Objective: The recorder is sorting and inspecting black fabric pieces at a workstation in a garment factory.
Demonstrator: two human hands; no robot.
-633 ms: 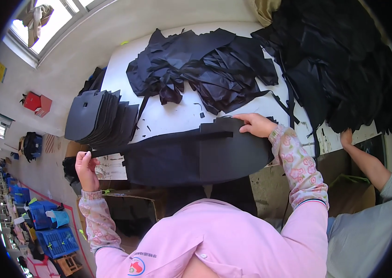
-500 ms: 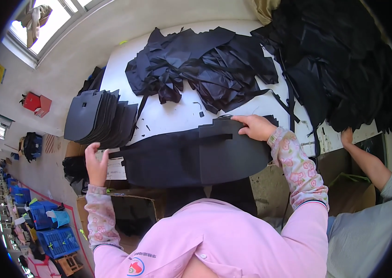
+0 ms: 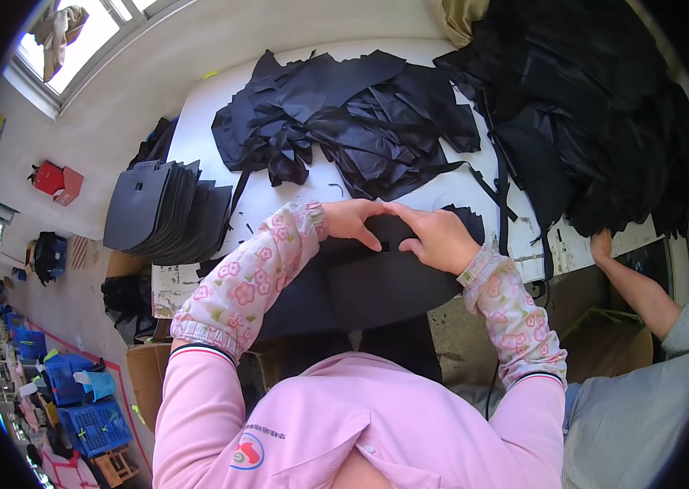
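The black panel (image 3: 393, 289) lies at the near edge of the desk (image 3: 199, 114), long axis left to right, extending nearward from the fingers. Left hand (image 3: 350, 220) and right hand (image 3: 444, 240) meet at its far edge, equally near it; whether their fingers are clenched on it, I cannot tell. The left flowered sleeve (image 3: 259, 273) covers the panel's left part. Farther left stands a stack of black sheets (image 3: 169, 204); right, a co-worker's hand (image 3: 601, 244) touches a dark cloth pile (image 3: 597, 114); beyond, a crumpled black heap (image 3: 352, 122).

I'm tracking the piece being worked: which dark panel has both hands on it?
The dark panel in front, with the left hand and right hand at its far edge; similar panels stand stacked, untouched, at left.
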